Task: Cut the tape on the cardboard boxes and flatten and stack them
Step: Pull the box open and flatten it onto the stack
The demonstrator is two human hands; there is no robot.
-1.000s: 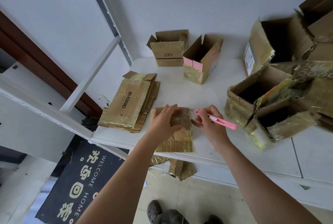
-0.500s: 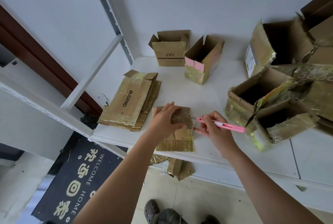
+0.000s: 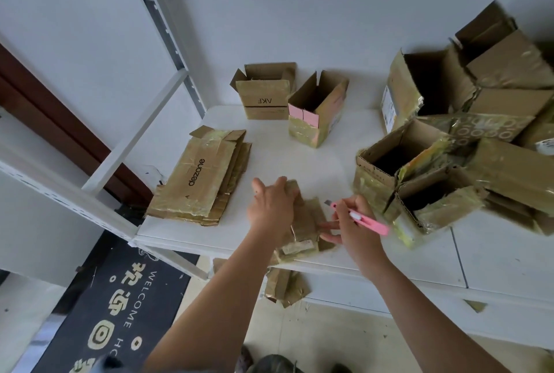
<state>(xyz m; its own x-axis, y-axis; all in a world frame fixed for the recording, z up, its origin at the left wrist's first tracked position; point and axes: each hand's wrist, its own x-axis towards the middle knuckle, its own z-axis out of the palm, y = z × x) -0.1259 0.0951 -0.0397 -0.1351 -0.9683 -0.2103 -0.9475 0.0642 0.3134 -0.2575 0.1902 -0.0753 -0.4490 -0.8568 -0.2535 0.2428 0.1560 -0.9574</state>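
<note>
A small flattened taped cardboard box point(image 3: 302, 227) lies near the front edge of the white table point(image 3: 299, 159). My left hand point(image 3: 271, 207) lies on top of it, fingers curled over its far end. My right hand point(image 3: 349, 224) grips a pink utility knife point(image 3: 364, 218), its blade tip showing beside the box's right edge; two lower fingers touch the cardboard. A stack of flattened boxes point(image 3: 201, 180), the top one printed "dezone", rests at the left.
Two open upright boxes point(image 3: 265, 100) point(image 3: 317, 109) stand at the back. A heap of open taped boxes point(image 3: 449, 147) fills the right side. White shelf rails point(image 3: 135, 139) run along the left. Cardboard scraps point(image 3: 284, 285) lie on the floor below, beside a dark doormat point(image 3: 120, 306).
My left hand has slid to the box's far left end and the box looks turned and shifted toward the table's front edge. My right hand, still with the knife, dropped to its right edge.
</note>
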